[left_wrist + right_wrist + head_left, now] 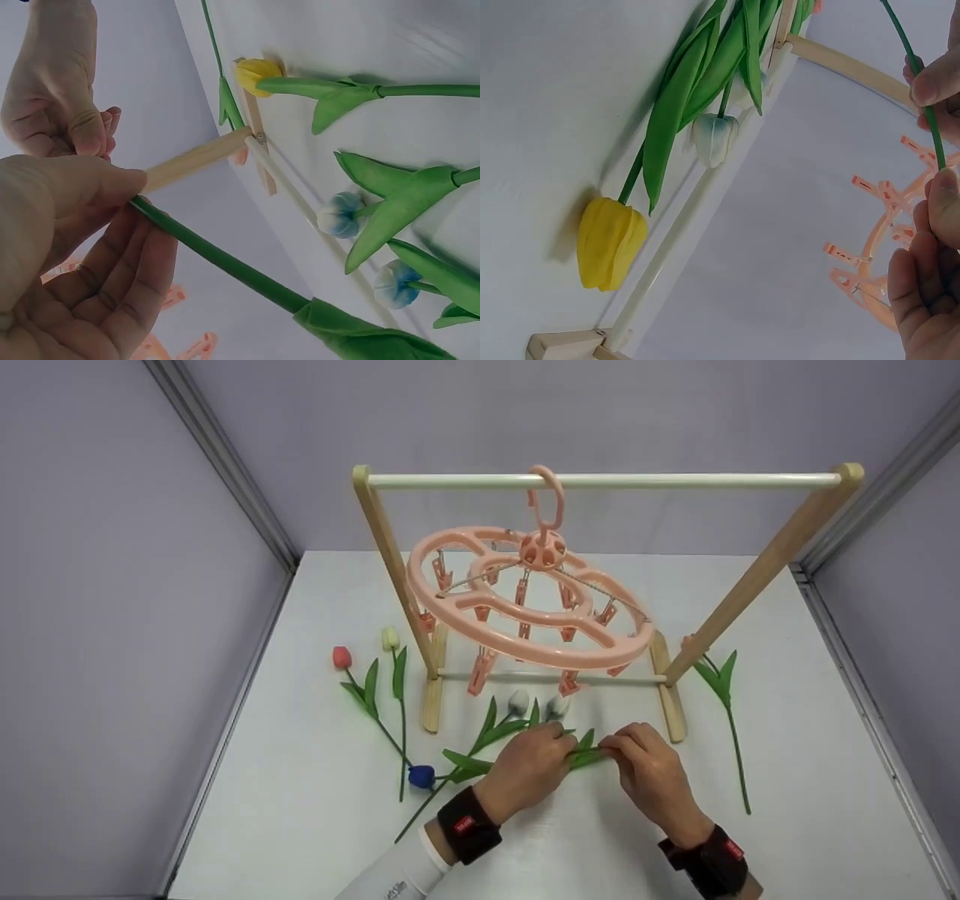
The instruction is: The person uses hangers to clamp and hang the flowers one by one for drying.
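Between both hands runs the green stem of an artificial tulip. My left hand pinches it with the thumb against the fingers, palm partly facing up. Close by, my right hand pinches the stem nearer its end, as the right wrist view also shows. Left of my left hand, a blue tulip head and a green leaf line up with the held stem; the hand hides the join. A yellow tulip lies on the table, its head hidden in the head view. Two white-blue tulips lie just beyond my left hand.
A pink round clip hanger with several clothespins hangs from the white rod of a wooden stand. Red and pale yellow tulips lie left on the white table; a pink tulip lies right.
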A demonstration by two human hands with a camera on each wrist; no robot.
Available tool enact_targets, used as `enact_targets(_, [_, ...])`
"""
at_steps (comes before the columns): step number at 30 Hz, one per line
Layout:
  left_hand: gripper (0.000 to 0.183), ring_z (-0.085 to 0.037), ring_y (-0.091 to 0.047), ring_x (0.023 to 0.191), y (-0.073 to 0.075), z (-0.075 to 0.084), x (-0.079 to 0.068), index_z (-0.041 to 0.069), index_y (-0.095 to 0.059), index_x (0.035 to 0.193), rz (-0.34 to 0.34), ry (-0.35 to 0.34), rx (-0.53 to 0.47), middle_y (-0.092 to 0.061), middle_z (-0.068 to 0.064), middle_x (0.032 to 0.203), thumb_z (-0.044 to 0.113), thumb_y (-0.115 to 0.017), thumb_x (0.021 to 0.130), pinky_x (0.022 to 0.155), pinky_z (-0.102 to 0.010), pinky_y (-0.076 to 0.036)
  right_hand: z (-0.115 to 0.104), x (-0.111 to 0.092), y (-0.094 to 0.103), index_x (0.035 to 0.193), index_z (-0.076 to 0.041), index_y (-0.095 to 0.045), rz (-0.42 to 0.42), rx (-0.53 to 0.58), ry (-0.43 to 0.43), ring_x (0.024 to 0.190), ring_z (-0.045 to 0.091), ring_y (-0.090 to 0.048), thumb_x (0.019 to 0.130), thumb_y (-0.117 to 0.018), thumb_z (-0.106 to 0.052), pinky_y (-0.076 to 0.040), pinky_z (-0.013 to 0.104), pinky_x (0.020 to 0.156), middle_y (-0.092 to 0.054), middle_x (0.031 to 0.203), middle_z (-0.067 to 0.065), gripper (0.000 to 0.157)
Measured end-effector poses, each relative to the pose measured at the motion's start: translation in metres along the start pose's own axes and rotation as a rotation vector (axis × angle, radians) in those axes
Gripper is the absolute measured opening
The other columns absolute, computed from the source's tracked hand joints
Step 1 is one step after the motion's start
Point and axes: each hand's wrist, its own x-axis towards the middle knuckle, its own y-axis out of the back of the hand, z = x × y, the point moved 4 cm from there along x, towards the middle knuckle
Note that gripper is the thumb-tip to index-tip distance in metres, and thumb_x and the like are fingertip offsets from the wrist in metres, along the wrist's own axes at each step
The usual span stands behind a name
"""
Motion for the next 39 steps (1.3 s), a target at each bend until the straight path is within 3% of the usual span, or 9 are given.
enact_targets(6, [0.01, -0.01, -0.063, 0.074, 0.016, 0.004, 0.005, 0.014, -0.074, 0.092, 0.008, -0.021, -0.015, -0.066, 0.001, 0.083, 0.019, -0.075, 0.1, 0.063, -0.02, -0.05, -0.005, 0.007, 0.011, 0.099, -0.006, -0.078, 0.066, 0.108, 0.009, 0.084, 0.018, -0.065, 0.104, -0.064, -0.025, -0.055, 0.026, 0.074, -0.067, 0.092, 0.006, 0.023])
enact_targets(10, [0.007, -0.01, -0.063, 0.076, 0.031, 0.005, 0.006, 0.013, -0.077, 0.097, 0.003, -0.013, -0.073, -0.066, 0.001, 0.085, 0.018, -0.074, 0.1, 0.065, -0.019, -0.051, -0.007, 0.012, 0.023, 0.11, -0.003, -0.079, 0.133, 0.153, 0.024, 0.084, 0.018, -0.067, 0.1, -0.069, -0.029, -0.056, 0.013, 0.082, -0.07, 0.096, 0.008, 0.029])
enact_targets(16, [0.006, -0.01, -0.066, 0.079, 0.058, 0.004, 0.004, 0.012, -0.08, 0.101, 0.054, 0.021, -0.255, -0.071, 0.0, 0.09, 0.016, -0.075, 0.099, 0.069, -0.018, -0.054, 0.001, 0.02, 0.039, 0.117, 0.003, -0.076, 0.225, 0.247, -0.05, 0.085, 0.019, -0.069, 0.098, -0.072, -0.035, -0.051, 0.005, 0.091, -0.073, 0.096, 0.013, 0.043])
enact_targets(21, [0.006, -0.011, -0.07, 0.079, 0.079, 0.003, -0.001, 0.009, -0.079, 0.102, 0.134, 0.035, -0.437, -0.073, -0.004, 0.092, 0.009, -0.078, 0.096, 0.072, -0.012, -0.055, 0.006, 0.03, 0.046, 0.113, 0.004, -0.077, 0.273, 0.339, -0.094, 0.089, 0.012, -0.072, 0.092, -0.081, -0.021, -0.054, 0.007, 0.09, -0.075, 0.094, 0.016, 0.032])
enact_targets(25, [0.009, -0.012, -0.072, 0.081, 0.096, 0.0, -0.004, 0.009, -0.078, 0.104, 0.209, 0.048, -0.556, -0.074, -0.005, 0.094, 0.008, -0.078, 0.096, 0.074, -0.012, -0.057, -0.001, 0.043, 0.046, 0.112, 0.008, -0.076, 0.271, 0.427, -0.081, 0.094, 0.008, -0.074, 0.086, -0.085, -0.006, -0.057, 0.01, 0.092, -0.076, 0.096, 0.02, 0.031])
enact_targets(32, [0.008, -0.015, -0.075, 0.081, 0.118, -0.011, -0.003, 0.003, -0.077, 0.1, 0.361, 0.073, -0.71, -0.076, -0.009, 0.092, 0.005, -0.08, 0.092, 0.076, -0.016, -0.062, -0.014, 0.073, 0.042, 0.119, 0.013, -0.07, 0.208, 0.606, -0.075, 0.105, 0.01, -0.075, 0.078, -0.082, 0.016, -0.061, 0.018, 0.094, -0.074, 0.107, 0.024, 0.043])
enact_targets(39, [0.011, -0.021, -0.076, 0.081, 0.124, -0.021, 0.001, 0.001, -0.075, 0.096, 0.471, 0.111, -0.804, -0.076, -0.013, 0.092, 0.001, -0.083, 0.089, 0.074, -0.024, -0.065, -0.018, 0.096, 0.037, 0.128, 0.01, -0.066, 0.104, 0.708, -0.166, 0.114, 0.01, -0.073, 0.083, -0.077, 0.017, -0.061, 0.022, 0.098, -0.073, 0.126, -0.006, 0.047])
